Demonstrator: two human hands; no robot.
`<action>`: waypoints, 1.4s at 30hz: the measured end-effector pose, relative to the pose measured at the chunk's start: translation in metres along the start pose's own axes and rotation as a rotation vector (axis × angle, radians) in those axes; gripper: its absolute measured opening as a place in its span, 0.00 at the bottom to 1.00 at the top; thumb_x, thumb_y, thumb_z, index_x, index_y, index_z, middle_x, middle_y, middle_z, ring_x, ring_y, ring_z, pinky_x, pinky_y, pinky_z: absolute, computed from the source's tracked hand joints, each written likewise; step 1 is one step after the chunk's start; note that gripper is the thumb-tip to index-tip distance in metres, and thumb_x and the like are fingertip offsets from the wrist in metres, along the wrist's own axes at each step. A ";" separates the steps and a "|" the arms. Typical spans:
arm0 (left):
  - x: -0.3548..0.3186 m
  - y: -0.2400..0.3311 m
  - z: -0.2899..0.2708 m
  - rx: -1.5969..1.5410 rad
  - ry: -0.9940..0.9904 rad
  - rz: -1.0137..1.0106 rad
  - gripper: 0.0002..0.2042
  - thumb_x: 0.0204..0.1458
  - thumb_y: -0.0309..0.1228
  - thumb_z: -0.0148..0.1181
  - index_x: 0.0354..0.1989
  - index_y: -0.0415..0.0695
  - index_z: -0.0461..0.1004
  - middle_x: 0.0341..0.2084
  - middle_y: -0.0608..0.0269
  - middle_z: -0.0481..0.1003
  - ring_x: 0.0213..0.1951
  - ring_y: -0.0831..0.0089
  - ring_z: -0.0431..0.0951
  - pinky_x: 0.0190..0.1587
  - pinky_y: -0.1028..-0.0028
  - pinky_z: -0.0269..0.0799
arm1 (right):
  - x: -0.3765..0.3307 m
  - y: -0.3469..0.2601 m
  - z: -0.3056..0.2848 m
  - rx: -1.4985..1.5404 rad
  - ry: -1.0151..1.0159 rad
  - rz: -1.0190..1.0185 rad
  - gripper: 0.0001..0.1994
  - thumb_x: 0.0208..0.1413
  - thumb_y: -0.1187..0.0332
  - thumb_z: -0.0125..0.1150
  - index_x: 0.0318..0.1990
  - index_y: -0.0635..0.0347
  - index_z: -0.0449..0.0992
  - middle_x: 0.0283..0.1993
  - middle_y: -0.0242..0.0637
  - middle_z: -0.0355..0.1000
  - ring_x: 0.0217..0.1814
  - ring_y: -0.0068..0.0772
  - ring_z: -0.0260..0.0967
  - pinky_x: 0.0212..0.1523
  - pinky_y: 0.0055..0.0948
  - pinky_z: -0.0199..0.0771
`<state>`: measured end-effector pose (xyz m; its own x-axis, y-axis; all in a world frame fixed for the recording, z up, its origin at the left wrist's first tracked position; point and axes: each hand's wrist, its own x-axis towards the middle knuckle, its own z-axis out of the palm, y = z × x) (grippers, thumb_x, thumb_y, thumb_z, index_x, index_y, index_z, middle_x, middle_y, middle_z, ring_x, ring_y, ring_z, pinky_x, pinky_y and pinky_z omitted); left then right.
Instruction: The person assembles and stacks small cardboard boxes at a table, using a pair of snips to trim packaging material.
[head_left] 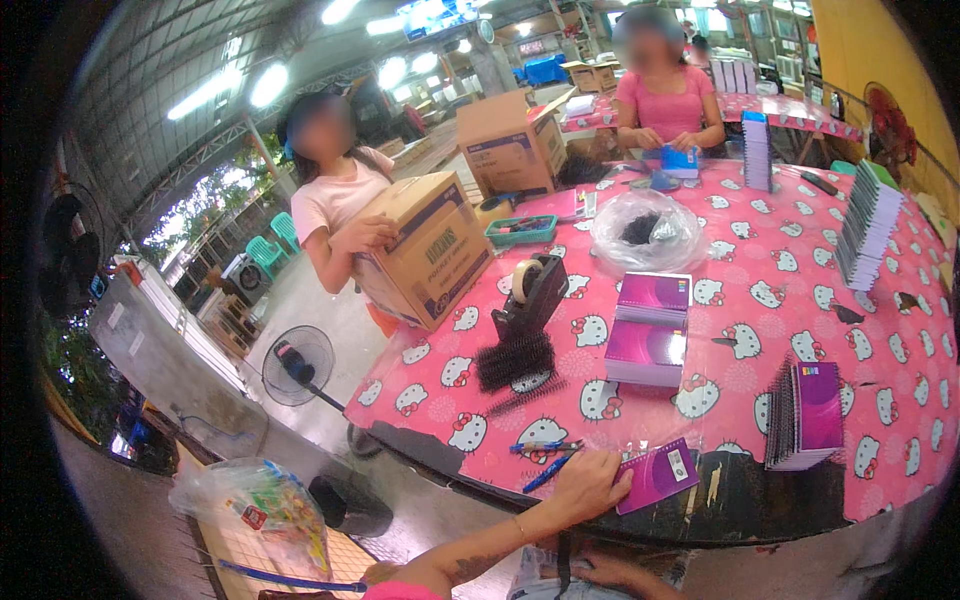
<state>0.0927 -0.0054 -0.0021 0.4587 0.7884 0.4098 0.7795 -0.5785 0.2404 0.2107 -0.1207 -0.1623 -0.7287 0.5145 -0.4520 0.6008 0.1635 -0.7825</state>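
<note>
From the head view, your left hand [588,482] lies flat with its fingers spread on a purple notebook [657,474] at the near edge of the pink table [760,330]. Your right hand [610,572] is low under the table edge, and you cannot tell if its fingers are open or closed. Two blue pens [545,460] lie just beside your left hand. Some work looks done: notebooks sit in a pile [650,328], and bound ones stand in a stack [805,415]. This notebook has no black coil yet, and loose coils [515,360] wait near the tape holder [530,290]
</note>
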 end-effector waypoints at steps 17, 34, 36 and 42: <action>-0.002 -0.002 0.002 -0.008 0.042 0.005 0.15 0.56 0.43 0.59 0.31 0.41 0.73 0.26 0.54 0.74 0.29 0.54 0.77 0.34 0.59 0.72 | -0.005 0.031 -0.006 0.145 -0.079 0.101 0.49 0.55 0.22 0.40 0.60 0.61 0.76 0.70 0.52 0.62 0.74 0.47 0.55 0.75 0.44 0.46; -0.009 -0.004 -0.002 -0.022 0.037 -0.012 0.16 0.56 0.43 0.58 0.31 0.41 0.74 0.27 0.53 0.75 0.30 0.53 0.77 0.35 0.58 0.73 | -0.036 -0.038 -0.044 0.416 -0.053 0.135 0.52 0.53 0.23 0.47 0.72 0.60 0.60 0.79 0.49 0.44 0.80 0.48 0.42 0.76 0.46 0.46; -0.009 -0.003 -0.001 -0.015 0.036 -0.017 0.16 0.56 0.43 0.58 0.31 0.41 0.73 0.27 0.52 0.75 0.30 0.52 0.78 0.36 0.58 0.73 | -0.049 -0.043 -0.046 0.287 0.087 0.053 0.50 0.55 0.25 0.46 0.71 0.59 0.60 0.79 0.48 0.43 0.80 0.48 0.42 0.76 0.46 0.46; -0.004 0.000 0.005 -0.062 0.089 0.036 0.17 0.58 0.44 0.58 0.30 0.40 0.72 0.26 0.50 0.74 0.30 0.50 0.77 0.35 0.56 0.72 | -0.002 0.020 -0.004 0.119 -0.117 0.141 0.41 0.61 0.30 0.44 0.62 0.61 0.73 0.65 0.59 0.68 0.67 0.54 0.65 0.68 0.45 0.61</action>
<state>0.0931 -0.0081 -0.0080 0.4446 0.7467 0.4948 0.7341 -0.6203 0.2764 0.2254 -0.1156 -0.1750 -0.6777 0.4227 -0.6017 0.6616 -0.0069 -0.7499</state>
